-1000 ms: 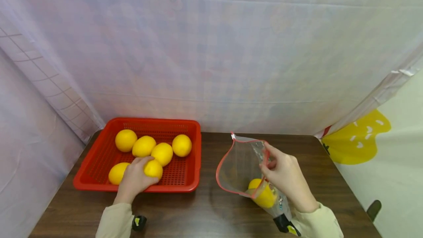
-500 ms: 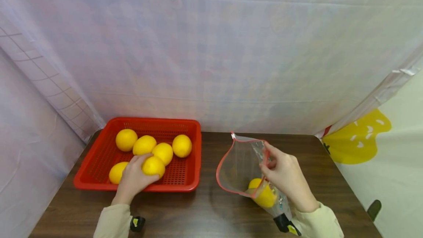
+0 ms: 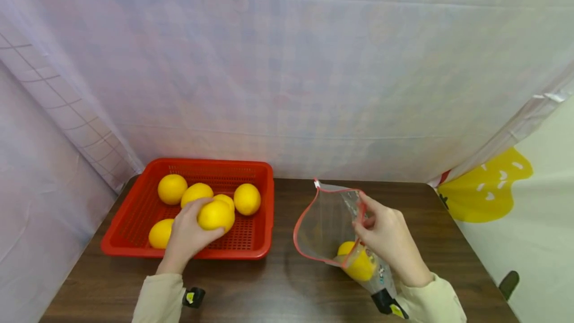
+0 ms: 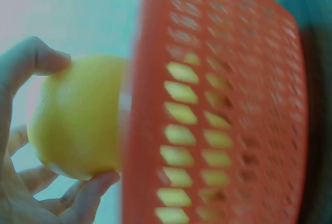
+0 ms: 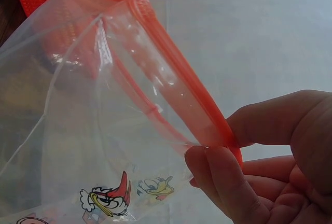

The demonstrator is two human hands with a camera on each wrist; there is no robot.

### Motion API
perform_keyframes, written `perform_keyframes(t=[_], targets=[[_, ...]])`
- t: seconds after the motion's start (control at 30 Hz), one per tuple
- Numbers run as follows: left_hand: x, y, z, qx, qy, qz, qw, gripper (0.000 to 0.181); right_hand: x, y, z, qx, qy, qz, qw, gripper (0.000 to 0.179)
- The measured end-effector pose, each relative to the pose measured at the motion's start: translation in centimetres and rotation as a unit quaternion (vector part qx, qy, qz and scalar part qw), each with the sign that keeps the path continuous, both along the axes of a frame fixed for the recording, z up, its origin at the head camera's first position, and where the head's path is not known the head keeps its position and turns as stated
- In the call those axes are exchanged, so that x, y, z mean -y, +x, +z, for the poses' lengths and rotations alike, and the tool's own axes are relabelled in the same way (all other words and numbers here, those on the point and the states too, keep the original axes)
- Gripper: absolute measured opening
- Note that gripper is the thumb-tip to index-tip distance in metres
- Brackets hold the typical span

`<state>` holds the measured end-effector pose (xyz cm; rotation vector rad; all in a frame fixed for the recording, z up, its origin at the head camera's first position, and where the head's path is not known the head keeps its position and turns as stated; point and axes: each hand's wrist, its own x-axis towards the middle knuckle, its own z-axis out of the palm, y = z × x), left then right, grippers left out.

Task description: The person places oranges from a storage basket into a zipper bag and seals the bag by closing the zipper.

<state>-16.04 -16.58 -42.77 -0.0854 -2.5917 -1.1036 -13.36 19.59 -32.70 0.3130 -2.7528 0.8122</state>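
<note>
My left hand (image 3: 186,233) grips a yellow lemon (image 3: 216,215) above the front part of a red plastic basket (image 3: 118,249). In the left wrist view, thumb and fingers curl round that lemon (image 4: 80,115), and the basket's slotted wall (image 4: 249,105) hides its far side. Several other lemons lie in the basket, one partly behind the held one. Over on the right, my right hand (image 3: 389,236) pinches the red-edged mouth of a clear zip bag (image 3: 320,226). The bag's mouth gapes leftward, with yellow fruit (image 3: 360,265) inside. Cartoon bird prints show on the bag (image 5: 106,200) in the right wrist view.
Both basket and bag are on a dark wooden table (image 3: 251,293). A pale curtain (image 3: 287,88) hangs behind the table, with more sheeting at both sides. A yellow printed shape (image 3: 484,188) shows on the right sheet.
My left hand has lifted the lemon from among the others and shifted it slightly up and to the right. The right hand and the bag have stayed where they were.
</note>
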Motion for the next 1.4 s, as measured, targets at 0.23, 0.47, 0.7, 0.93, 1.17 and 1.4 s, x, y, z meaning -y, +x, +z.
perform_keyframes(t=[0.23,0.47,0.7,0.93,1.17,1.4], targets=[[-3.1,0.2,2.3,-0.015,0.048,-0.040,0.9980,0.061,0.0,0.0,0.0,0.000,0.002,0.000,1.0000,0.057],[-5.9,0.2,3.4,-0.046,0.081,-0.087,0.9919,0.060,0.2,0.0,0.1,0.009,-0.002,0.002,1.0000,0.057],[-8.7,0.2,4.1,-0.050,0.114,-0.133,0.9833,0.060,0.3,-0.2,0.1,0.014,-0.001,0.000,0.9999,0.058],[-11.5,0.2,4.2,-0.075,0.137,-0.177,0.9717,0.059,0.4,-0.3,0.1,0.027,-0.002,-0.001,0.9996,0.059],[-14.1,0.4,4.0,-0.081,0.145,-0.220,0.9613,0.060,0.5,-0.2,0.1,0.023,-0.002,0.002,0.9997,0.060],[-15.9,0.2,2.8,-0.047,0.155,-0.260,0.9519,0.061,0.7,0.0,0.2,0.013,-0.007,0.009,0.9999,0.059]])
